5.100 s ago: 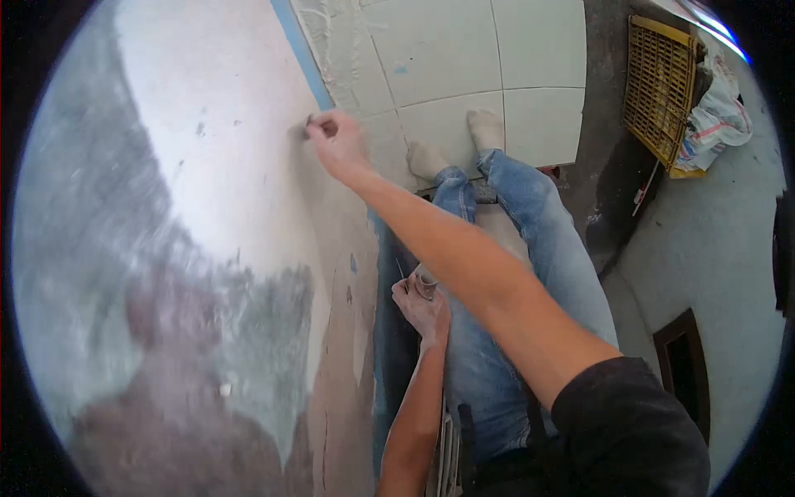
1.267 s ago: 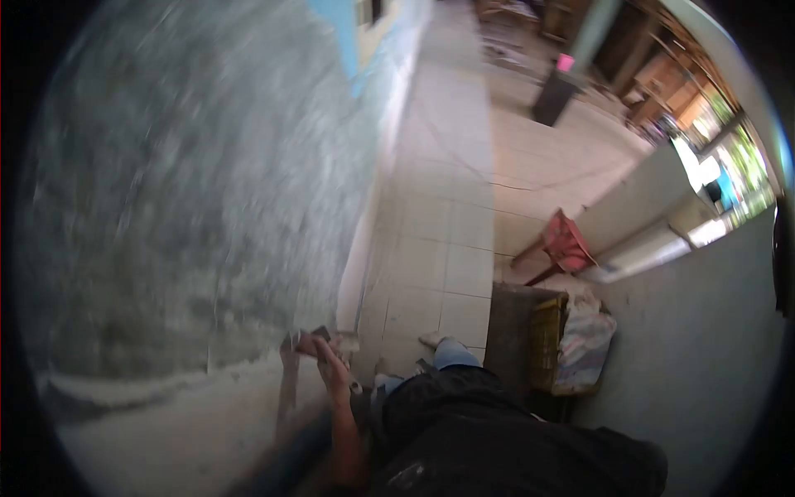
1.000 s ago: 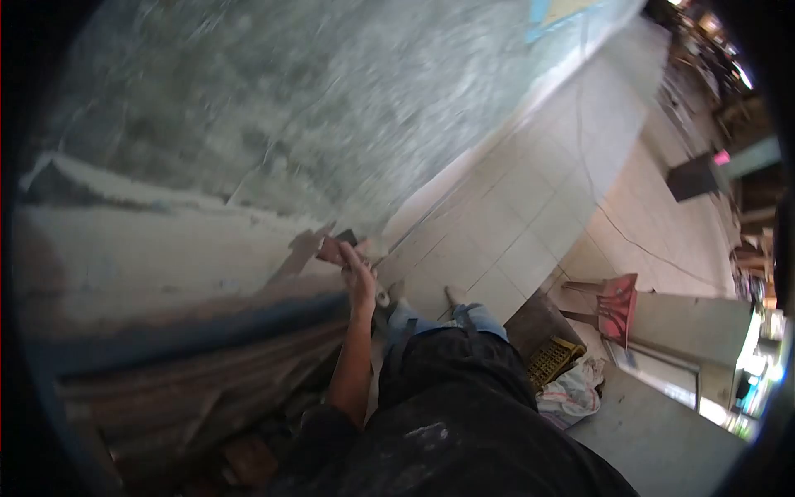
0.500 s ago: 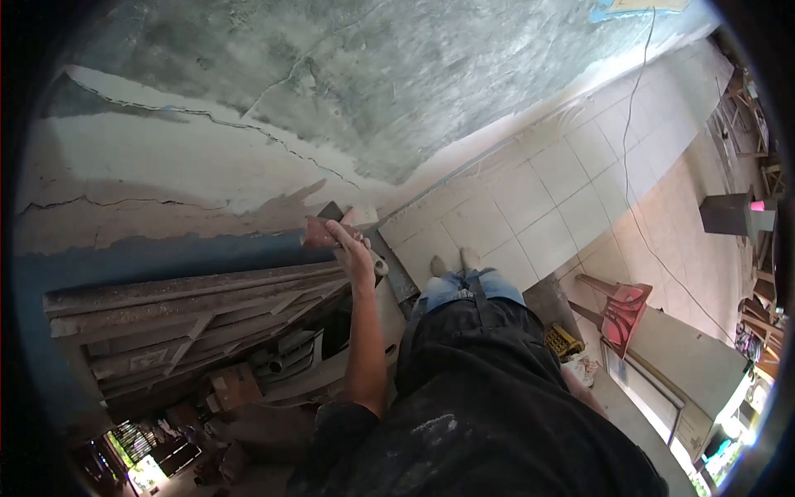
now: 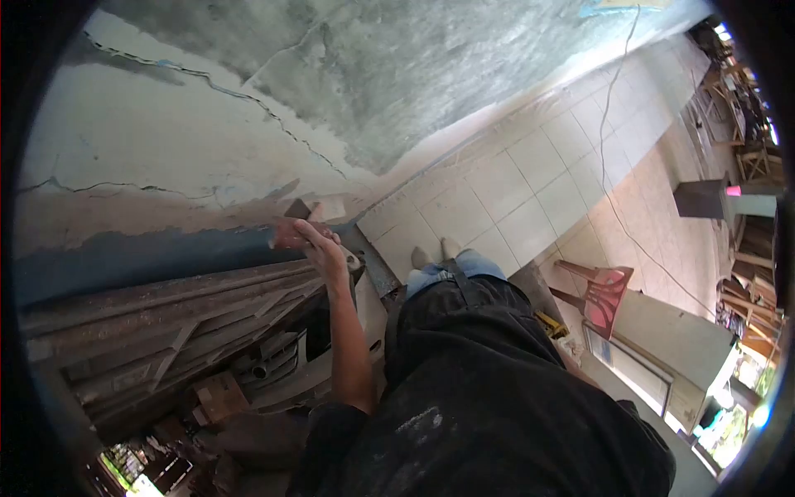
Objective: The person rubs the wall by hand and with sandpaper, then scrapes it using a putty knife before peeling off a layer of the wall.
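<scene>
My left hand [image 5: 321, 247] is closed around a folded reddish-brown sheet that looks like sandpaper [image 5: 287, 234], close to the lower part of the wall. A dark grey flat piece [image 5: 298, 209] shows just beyond the fingers; whether it belongs to the sheet I cannot make out. The wall [image 5: 199, 132] has grey patches, pale plaster and long cracks above a blue band. At the right side of my torso only a strip of my right arm [image 5: 580, 370] shows; its fingers are hidden.
Slatted wooden furniture [image 5: 166, 306] stands against the wall at left, with a cardboard box [image 5: 219, 396] by it. A red plastic chair [image 5: 609, 301] is at right. A cable [image 5: 609, 170] runs across the tiled floor [image 5: 497, 195]. A dark pillar-like block [image 5: 700, 200] stands beyond.
The view has shifted, so the wall, floor and chair appear further left and slightly higher or lower. My left hand still grips the sheet near the wall. Less of the yellow object shows beside my torso.
</scene>
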Demonstrator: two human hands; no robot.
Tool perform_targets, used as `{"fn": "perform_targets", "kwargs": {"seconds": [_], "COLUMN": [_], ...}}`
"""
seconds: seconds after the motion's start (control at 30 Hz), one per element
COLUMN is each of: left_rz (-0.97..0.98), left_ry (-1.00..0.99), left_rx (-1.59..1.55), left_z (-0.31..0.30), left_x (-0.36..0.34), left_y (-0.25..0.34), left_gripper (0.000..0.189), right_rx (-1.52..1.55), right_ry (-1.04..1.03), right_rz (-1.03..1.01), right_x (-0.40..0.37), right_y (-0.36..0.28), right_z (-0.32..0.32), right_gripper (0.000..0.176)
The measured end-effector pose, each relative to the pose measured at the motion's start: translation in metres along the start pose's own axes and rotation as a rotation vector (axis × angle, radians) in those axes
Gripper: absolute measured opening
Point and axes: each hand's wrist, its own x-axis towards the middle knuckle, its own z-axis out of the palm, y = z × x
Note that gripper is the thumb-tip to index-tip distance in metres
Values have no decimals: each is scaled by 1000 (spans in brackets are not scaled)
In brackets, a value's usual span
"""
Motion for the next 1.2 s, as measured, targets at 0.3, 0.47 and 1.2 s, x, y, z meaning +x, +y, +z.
{"fn": "perform_targets", "kwargs": {"seconds": [0.3,0.47,1.2], "left_rz": [73,68,359], "left_ry": [23,40,85], "left_rx": [7,54,345], "left_z": [1,-12,21], "left_x": [5,12,3], "left_y": [14,4,69], "left_gripper": [79,82,94], "right_rx": [159,270,-25], "right_ry": [-96,-141,77], "right_rz": [-16,-20,135], "right_x": [34,43,-36], "right_y": [-12,2,-61], "right_z": [14,19,14], "right_gripper": [49,49,50]}}
